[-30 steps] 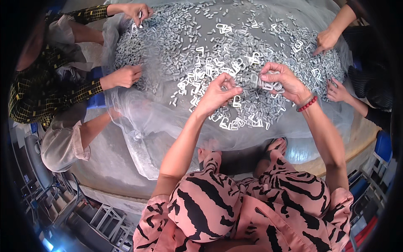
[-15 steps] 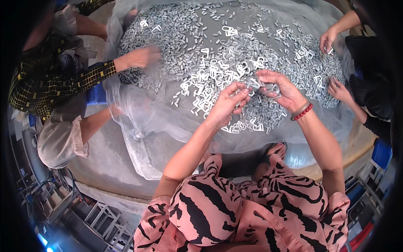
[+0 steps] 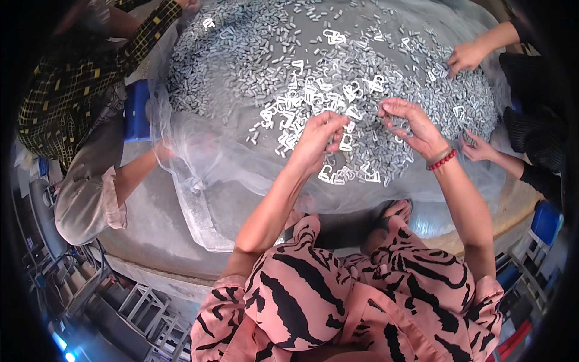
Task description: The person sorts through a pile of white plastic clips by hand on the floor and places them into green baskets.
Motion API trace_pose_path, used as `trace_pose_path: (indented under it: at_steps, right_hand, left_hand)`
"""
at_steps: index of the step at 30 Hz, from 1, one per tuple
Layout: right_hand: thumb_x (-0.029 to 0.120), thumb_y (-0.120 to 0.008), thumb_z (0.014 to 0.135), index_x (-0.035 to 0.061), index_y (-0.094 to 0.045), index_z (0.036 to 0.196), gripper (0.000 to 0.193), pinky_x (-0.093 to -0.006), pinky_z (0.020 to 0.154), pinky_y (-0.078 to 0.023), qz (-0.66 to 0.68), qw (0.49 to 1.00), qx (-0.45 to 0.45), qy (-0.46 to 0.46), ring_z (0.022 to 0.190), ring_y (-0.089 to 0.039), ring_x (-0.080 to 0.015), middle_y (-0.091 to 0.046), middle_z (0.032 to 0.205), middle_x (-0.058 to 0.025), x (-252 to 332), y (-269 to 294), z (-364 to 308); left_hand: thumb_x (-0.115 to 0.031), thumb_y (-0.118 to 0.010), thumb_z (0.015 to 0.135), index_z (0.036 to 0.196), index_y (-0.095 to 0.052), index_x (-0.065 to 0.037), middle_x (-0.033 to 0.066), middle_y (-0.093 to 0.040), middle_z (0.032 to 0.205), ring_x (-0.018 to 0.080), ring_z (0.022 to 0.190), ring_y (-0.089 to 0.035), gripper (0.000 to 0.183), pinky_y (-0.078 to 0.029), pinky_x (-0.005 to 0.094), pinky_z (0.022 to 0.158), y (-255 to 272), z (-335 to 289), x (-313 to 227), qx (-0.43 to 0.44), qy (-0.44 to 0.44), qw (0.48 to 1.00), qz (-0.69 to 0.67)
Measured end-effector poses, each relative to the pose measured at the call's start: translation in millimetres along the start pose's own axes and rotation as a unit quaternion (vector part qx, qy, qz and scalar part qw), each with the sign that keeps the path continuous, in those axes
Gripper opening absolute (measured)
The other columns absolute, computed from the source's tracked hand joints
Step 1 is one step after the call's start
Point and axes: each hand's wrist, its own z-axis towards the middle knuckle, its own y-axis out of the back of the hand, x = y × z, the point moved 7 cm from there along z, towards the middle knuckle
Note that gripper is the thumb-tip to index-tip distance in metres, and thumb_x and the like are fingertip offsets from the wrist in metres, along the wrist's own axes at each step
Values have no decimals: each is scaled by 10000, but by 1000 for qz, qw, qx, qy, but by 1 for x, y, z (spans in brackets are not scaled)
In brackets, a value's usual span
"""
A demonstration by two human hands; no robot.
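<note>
Over the middle of a broad heap of small grey cylindrical pieces [image 3: 241,78], my two hands are held apart. My left hand [image 3: 316,142] is closed, thumb pressed to the fingers; what it pinches, if anything, is too small to make out. A few grey hook-shaped clips [image 3: 397,126] sit in the curled fingers of my right hand [image 3: 416,125], whose thumb and forefinger meet at the tip. Between and beyond my hands lie many white hook-shaped clips [image 3: 313,92], spread on top of the grey pieces. One white clip [image 3: 345,142] lies right beside my left fingers.
Sheer netting [image 3: 235,163] lies under the heap and bunches along its near edge. A person in a black-and-yellow checked sleeve [image 3: 142,45] sits at the left. At the right, a co-worker's two hands [image 3: 469,57] touch the heap. A blue stool [image 3: 137,111] stands at left.
My hands, close together over grey clips before, have drawn apart, the left moving left. At the left, the co-worker's arm has swung away to the far edge; the right co-worker's upper hand has moved inward.
</note>
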Motion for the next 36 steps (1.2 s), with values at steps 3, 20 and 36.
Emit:
trace_pose_path:
  at_steps: [3,20,36]
  right_hand:
    - [129,-581,877,17,-575,1116,265,-149,407,-315,-35,999,9,-9,641,-526,-71,-630,911,-50,7,-8,-5]
    - [204,-617,852,29,-530,1200,399,-170,425,-357,-85,987,132,-46,665,-512,-83,-554,830,-59,-9,-24,-12]
    - [78,-636,771,138,-340,1340,644,-431,674,-461,-562,798,-4,218,778,-582,-377,-541,870,-163,-52,-31,28]
  left_hand:
    - [-107,-611,867,803,-547,-34,7,-491,688,40,546,-390,117,-269,168,419,-1,-4,-11,-14,-18,995,93]
    - [-166,-462,761,704,-397,-69,158,-497,1048,314,891,-522,130,-454,285,441,48,9,-32,92,-106,966,-218]
    - [-300,-751,731,832,-665,-36,81,-662,803,186,781,-605,297,-458,338,721,80,52,-72,-135,-173,719,659]
